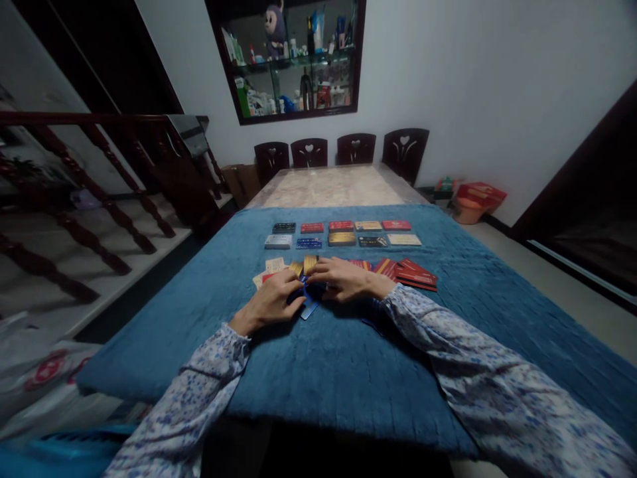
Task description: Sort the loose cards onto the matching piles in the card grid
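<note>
My left hand [273, 301] and my right hand [343, 279] meet over a loose spread of cards [398, 271] on a blue cloth [348, 358]. The spread mixes red, gold, cream and blue cards. Left-hand fingers curl around a blue card [308, 309] whose corner sticks out below them. My right hand lies palm down on the cards, fingers together and bent, touching the same spot. Beyond the hands, two neat rows of cards [343, 234] lie face up across the cloth.
The blue cloth covers the near part of a long table with a marble top [332, 186]. Several dark chairs [356, 147] stand at its far end under a glass wall cabinet [291, 56]. A wooden stair railing [99, 179] runs at left; bags [34, 378] lie at lower left.
</note>
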{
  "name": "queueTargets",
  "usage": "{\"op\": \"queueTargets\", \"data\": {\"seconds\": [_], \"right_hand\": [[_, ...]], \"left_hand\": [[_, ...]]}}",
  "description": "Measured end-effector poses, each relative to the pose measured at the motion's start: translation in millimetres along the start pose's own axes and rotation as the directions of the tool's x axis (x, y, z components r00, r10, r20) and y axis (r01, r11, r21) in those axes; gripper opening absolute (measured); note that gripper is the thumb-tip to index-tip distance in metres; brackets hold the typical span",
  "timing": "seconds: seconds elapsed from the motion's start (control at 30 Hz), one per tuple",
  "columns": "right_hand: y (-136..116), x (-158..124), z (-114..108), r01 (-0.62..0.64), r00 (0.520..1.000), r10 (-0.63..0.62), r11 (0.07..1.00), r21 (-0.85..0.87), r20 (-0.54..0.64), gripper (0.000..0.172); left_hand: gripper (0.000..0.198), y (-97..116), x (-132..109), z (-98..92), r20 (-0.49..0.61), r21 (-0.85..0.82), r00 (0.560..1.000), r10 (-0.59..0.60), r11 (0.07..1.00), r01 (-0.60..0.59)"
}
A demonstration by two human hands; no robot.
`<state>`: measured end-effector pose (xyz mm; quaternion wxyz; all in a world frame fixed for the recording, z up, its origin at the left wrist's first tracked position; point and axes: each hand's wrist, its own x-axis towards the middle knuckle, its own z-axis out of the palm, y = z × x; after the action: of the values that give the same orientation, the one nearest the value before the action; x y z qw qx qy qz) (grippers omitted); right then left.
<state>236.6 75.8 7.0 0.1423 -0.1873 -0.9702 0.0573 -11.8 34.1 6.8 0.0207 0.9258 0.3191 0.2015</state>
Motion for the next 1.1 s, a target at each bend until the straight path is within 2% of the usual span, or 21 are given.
{"op": "queueTargets", "data": {"seconds": [0.27, 0.47, 0.83, 1.1], "right_hand": [[-5, 3, 3, -0.023, 0.996, 0.031, 0.996, -0.089, 0.088, 0.053], [-2, 3, 7, -0.025, 0.998, 0.036, 0.986, -0.167, 0.059, 0.037], [-2, 5, 19, -0.13, 0.991, 0.133, 0.96, -0.247, -0.006, 0.027], [-1, 6, 21, -0.139, 0.989, 0.145, 0.952, -0.272, 0.001, 0.026]], "left_hand": [[0.012, -2, 0, -2.2, 0.045, -0.016, 0.999, -0.007, 1.0, 0.008], [0.015, -1, 0, -4.5, 0.07, -0.006, 0.997, -0.007, 1.0, 0.008], [0.021, -8, 0, -1.2, 0.06, 0.044, 0.998, -0.013, 0.999, 0.01], [0.018, -14, -1, 1.0, 0.057, 0.021, 0.998, 0.004, 1.0, -0.005]]}}
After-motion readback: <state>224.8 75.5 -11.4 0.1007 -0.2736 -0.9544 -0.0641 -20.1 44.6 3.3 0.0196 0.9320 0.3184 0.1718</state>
